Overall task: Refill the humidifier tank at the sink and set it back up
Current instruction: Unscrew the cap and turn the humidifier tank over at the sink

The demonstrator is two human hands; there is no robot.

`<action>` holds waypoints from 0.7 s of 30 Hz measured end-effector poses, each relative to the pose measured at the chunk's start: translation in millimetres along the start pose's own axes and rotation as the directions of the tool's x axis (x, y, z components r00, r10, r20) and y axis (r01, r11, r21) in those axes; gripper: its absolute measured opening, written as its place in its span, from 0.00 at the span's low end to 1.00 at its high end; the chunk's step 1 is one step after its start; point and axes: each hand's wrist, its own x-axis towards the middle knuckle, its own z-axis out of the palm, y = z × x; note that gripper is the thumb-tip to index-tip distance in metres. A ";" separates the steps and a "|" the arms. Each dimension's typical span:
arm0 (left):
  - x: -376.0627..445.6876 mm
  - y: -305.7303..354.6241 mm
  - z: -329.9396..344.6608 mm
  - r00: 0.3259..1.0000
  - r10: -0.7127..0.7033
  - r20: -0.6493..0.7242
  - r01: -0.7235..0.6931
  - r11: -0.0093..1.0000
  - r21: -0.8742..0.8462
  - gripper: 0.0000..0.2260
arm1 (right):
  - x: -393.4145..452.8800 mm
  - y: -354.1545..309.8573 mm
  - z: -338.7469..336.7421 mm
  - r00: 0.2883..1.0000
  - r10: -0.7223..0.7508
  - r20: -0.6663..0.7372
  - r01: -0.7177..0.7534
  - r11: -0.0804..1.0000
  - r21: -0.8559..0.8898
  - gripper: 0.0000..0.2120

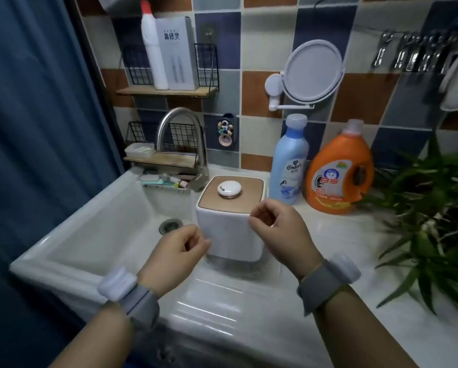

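From the head camera, the humidifier (232, 221) stands upright on the ribbed drainboard (209, 309) at the right edge of the sink (98, 227), white body, tan top and a round white cap (229, 189) in the middle, all still assembled. The faucet (180, 134) arches just behind it and no water is visible running.

The left hand (173, 252) is low at the unit's near left corner, fingers curled loosely inward with thumb and forefinger close together; it looks to be touching or just beside the wall, holding nothing. The right hand (277, 229) sits at the upper right corner near the top edge, fingers likewise curled, thumb and forefinger nearly meeting on nothing I can make out.

To my eye this is the opening step: the hands are framing the unit to take hold of it. Whether the tank is full or empty I cannot tell. Next the fingers need to open and grip both sides, then lift the tank off its base, or take off the top, and carry it under the spout. The blue softener bottle (289, 160) and orange detergent jug (339, 171) stand near on the right.
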 end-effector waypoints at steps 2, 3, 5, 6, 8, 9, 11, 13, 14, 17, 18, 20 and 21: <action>15.9 -2.8 -5.6 0.988 0.109 -0.110 -0.082 0.971 0.223 0.10 | 15.1 4.4 6.0 0.993 -0.117 -0.032 0.104 0.957 -0.271 0.02; 28.4 -7.4 -9.0 0.979 0.150 -0.138 -0.104 0.949 0.296 0.08 | 27.7 8.8 12.2 0.989 -0.143 -0.032 0.124 0.932 -0.339 0.02; 53.7 -14.5 -14.7 0.981 0.162 -0.107 -0.115 0.930 0.350 0.06 | 54.2 12.1 26.7 0.988 -0.156 -0.010 0.137 0.894 -0.427 0.06; 59.3 -14.7 -13.4 0.983 0.158 -0.094 -0.114 0.925 0.362 0.09 | 60.0 12.3 28.7 0.986 -0.170 -0.003 0.150 0.882 -0.446 0.08; 79.2 -20.6 -14.0 0.989 0.136 -0.055 -0.108 0.929 0.354 0.17 | 79.6 12.5 36.3 0.985 -0.170 -0.009 0.146 0.868 -0.474 0.12; 90.4 -24.7 -15.3 0.990 0.135 -0.029 -0.118 0.936 0.333 0.21 | 90.1 12.6 41.7 0.985 -0.170 -0.010 0.145 0.866 -0.478 0.14; 113.8 -32.6 -19.6 0.986 0.168 0.008 -0.163 0.943 0.291 0.30 | 111.0 11.6 52.6 0.990 -0.138 -0.007 0.116 0.856 -0.504 0.19; 128.3 -35.7 -21.1 0.979 0.201 0.034 -0.204 0.948 0.247 0.36 | 123.0 14.4 59.3 0.996 -0.086 0.031 0.088 0.814 -0.574 0.27; 138.9 -41.6 -22.8 0.978 0.199 0.071 -0.209 0.956 0.207 0.37 | 130.5 17.4 66.7 0.998 -0.042 0.038 0.057 0.789 -0.612 0.31; 154.3 -49.6 -20.8 0.965 0.205 0.165 -0.227 0.965 0.128 0.42 | 133.7 24.4 75.9 1.000 0.005 0.019 0.009 0.745 -0.668 0.35; 160.6 -54.2 -18.9 0.958 0.212 0.194 -0.238 0.964 0.122 0.44 | 134.4 28.2 78.3 1.000 0.008 -0.005 -0.009 0.749 -0.663 0.34; 166.6 -60.6 -16.6 0.952 0.231 0.202 -0.255 0.961 0.104 0.47 | 131.7 31.3 79.0 0.999 -0.008 -0.038 -0.017 0.781 -0.625 0.32; 170.5 -63.3 -15.6 0.950 0.229 0.213 -0.251 0.965 0.080 0.48 | 133.1 34.2 80.2 0.999 -0.010 -0.049 -0.022 0.792 -0.610 0.31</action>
